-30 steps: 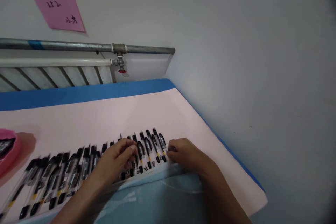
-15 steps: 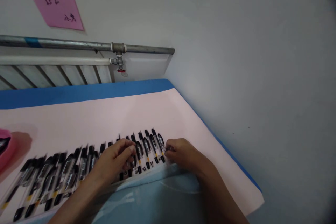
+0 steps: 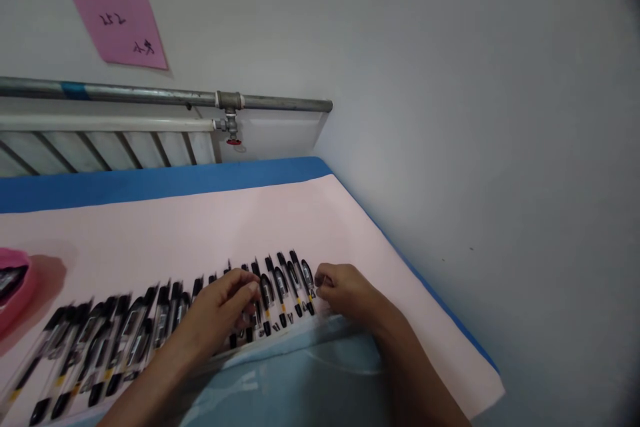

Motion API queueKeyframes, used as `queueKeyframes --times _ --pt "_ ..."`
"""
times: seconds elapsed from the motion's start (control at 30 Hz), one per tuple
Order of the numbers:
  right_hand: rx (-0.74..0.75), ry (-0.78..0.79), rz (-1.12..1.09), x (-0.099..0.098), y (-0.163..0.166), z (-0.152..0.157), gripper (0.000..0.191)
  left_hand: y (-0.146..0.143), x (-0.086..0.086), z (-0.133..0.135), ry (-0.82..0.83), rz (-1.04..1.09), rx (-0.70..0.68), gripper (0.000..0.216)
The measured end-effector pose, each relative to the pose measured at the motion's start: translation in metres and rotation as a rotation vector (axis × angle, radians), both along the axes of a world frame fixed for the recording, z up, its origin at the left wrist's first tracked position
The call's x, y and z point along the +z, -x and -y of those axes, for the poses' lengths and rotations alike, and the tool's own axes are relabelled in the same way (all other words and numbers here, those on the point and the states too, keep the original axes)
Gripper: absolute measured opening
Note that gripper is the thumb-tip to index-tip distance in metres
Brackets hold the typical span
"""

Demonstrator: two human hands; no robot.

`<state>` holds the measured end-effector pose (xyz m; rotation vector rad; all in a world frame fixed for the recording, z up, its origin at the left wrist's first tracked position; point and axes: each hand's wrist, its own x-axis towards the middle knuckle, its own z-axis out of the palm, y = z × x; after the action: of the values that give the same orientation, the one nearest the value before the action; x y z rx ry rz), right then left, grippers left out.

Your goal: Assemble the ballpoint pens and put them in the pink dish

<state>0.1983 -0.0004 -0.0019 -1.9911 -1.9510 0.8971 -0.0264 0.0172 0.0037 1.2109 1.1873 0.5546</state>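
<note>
A long row of black pens [image 3: 125,333] lies side by side on pale pink paper [image 3: 210,227], running from the lower left to the middle. My left hand [image 3: 220,313] rests on the row with its fingers curled down over the pens near the right end. My right hand [image 3: 347,290] sits at the row's right end, fingers pinched against the last pen [image 3: 307,280]. What the fingertips grip is hidden. A clear plastic sheet [image 3: 300,373] lies in front of the pens, under my forearms.
A pink tray [image 3: 15,293] with dark items stands at the left edge. Blue table surface [image 3: 150,180] borders the paper at the back and right. Behind are a radiator, a metal pipe [image 3: 150,95] with a red valve, and a pink note [image 3: 117,21] on the wall.
Both hands stay at the right end of the pen row, shifting only slightly. The view has tilted down a little.
</note>
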Motion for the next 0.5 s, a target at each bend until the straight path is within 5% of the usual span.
queueKeyframes --times 0.3,0.5 --pt "-0.017 -0.144 0.002 -0.0042 0.005 -0.0072 0.031 0.0009 -0.0041 -0.0032 -0.018 -0.016 -0.012 0.026" --pt "-0.069 -0.215 0.082 -0.006 -0.0022 -0.0079 0.031 0.0032 -0.0049 -0.0035 -0.202 -0.106 0.023 0.02"
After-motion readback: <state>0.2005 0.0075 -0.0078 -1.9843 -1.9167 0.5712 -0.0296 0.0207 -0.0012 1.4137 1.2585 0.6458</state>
